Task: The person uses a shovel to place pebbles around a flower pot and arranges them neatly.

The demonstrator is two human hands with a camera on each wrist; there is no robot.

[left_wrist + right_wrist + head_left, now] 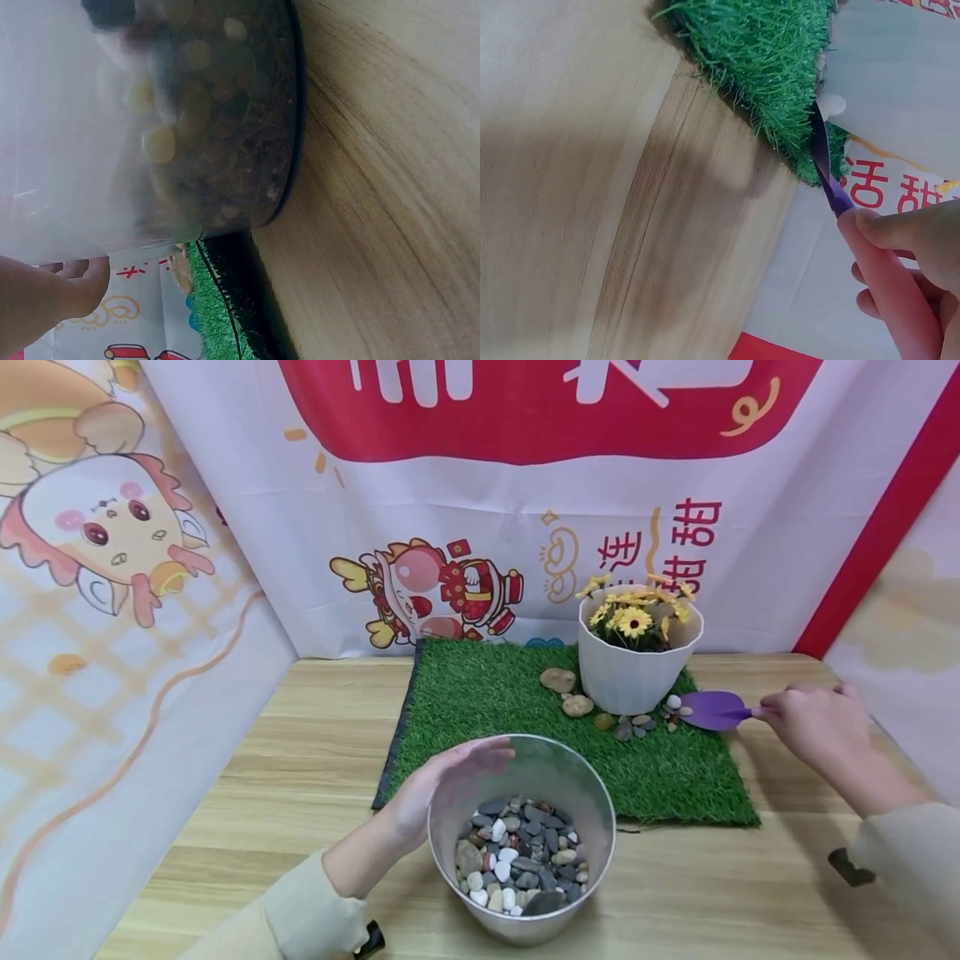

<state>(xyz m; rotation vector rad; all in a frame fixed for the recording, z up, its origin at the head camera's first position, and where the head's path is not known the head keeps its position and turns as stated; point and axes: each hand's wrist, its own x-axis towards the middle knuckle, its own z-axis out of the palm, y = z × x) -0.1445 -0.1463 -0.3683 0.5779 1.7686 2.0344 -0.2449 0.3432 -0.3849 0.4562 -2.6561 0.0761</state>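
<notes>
In the head view my right hand (817,727) grips the pink handle (889,281) of a small trowel with a purple blade (716,711). The blade tip lies at a small cluster of pebbles (672,714) on the artificial grass mat (487,693), beside a white flowerpot (633,677) with yellow flowers (634,622). My left hand (442,785) rests on the far left side of a translucent bucket (600,827), its fingers extended along the rim. Grey, white and brown pebbles (525,852) lie inside the bucket. Through its wall, the left wrist view shows them blurred.
Larger tan stones (558,680) and dark pebbles (624,727) lie along the front of the flowerpot. The mat and bucket sit on a wooden table (300,760). A white and red printed cloth (480,493) hangs behind, and a patterned cloth (135,693) stands at the left.
</notes>
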